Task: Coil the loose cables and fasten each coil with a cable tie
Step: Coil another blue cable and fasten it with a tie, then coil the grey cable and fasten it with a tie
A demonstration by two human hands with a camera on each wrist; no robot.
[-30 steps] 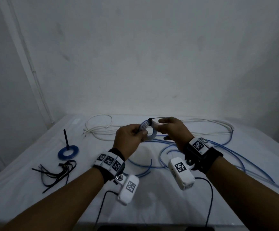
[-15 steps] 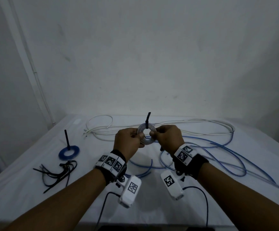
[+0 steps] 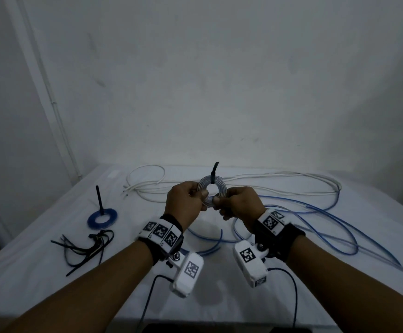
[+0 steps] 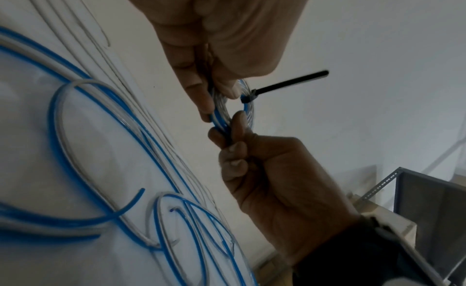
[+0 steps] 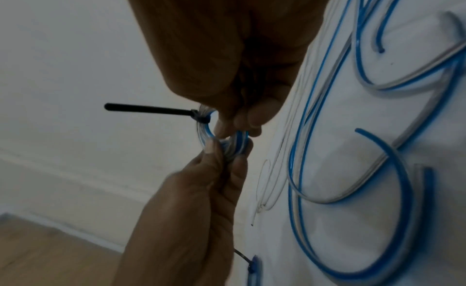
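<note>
Head view: both hands hold small coil [image 3: 212,191] above worktop [image 3: 51,272].
Left hand [image 3: 183,203] and right hand [image 3: 240,205] fingers pinch its lower rim; black cable tie [image 3: 214,174] tail sticks up.

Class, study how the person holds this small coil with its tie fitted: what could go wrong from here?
1. Both hands, left hand and right hand, pinch only the lower edge of the coil; a slip might drop it among the loose blue cables.
2. The black cable tie has a long tail sticking up, which could snag.

Bare plain room: white-sheeted table [image 3: 51,272], blank wall [image 3: 219,80], metal rack [image 4: 428,200].
</note>
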